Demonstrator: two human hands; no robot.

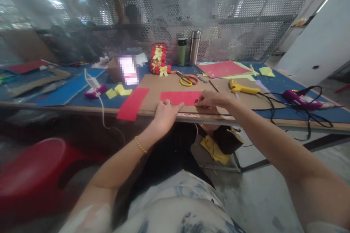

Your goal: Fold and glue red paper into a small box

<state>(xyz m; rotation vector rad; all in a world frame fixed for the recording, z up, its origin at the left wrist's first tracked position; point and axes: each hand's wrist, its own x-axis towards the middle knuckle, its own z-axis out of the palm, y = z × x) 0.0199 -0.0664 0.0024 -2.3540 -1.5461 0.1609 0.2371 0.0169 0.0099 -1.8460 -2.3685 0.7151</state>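
A strip of red paper (179, 97) lies on a brown cardboard sheet (149, 82) in front of me. My left hand (166, 114) is at its near left corner, fingers bent against the paper and thumb reaching right along the near edge. At the strip's right end, my right hand (212, 99) has its fingers curled and pressed together on the paper; its fingertips are partly hidden. To the left, a second red paper piece (133, 103) hangs slightly over the table's front edge.
Behind the strip lie scissors (187, 79) with yellow and red handles. A yellow glue gun (244, 87) and a purple corded device (300, 100) lie right. Red decorations (160, 60), a green bottle (182, 51), a steel flask (195, 48) and a lit phone (128, 70) stand behind. A red stool (35, 167) is left.
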